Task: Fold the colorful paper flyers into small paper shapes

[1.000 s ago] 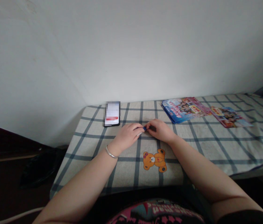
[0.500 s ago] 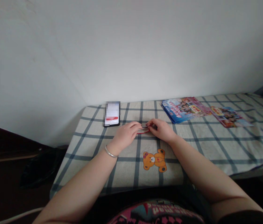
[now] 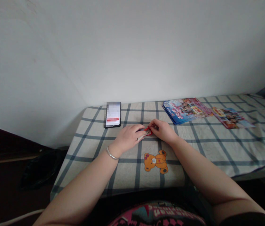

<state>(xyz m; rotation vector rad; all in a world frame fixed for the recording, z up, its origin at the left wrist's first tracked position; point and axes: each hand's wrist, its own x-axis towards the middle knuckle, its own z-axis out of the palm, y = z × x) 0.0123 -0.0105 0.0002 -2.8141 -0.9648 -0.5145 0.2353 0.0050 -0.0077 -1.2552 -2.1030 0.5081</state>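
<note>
Both my hands meet in the middle of a checked cloth (image 3: 203,147) with a teddy bear print (image 3: 156,161). My left hand (image 3: 129,137), with a silver bangle at the wrist, has its fingers curled. My right hand (image 3: 163,131) is also curled, fingertips facing the left. Between the fingertips of both sits a small red and pale object (image 3: 147,130), pinched from both sides. It is too small for me to name.
A phone (image 3: 113,114) lies face up at the far left of the cloth. A stack of colourful booklets (image 3: 184,110) and one more booklet (image 3: 232,117) lie at the far right. A white wall rises behind. Dark floor lies to the left.
The small object between my fingertips has turned: blue showed a second ago, now red shows. Both hands stayed in place, only the fingers shifted.
</note>
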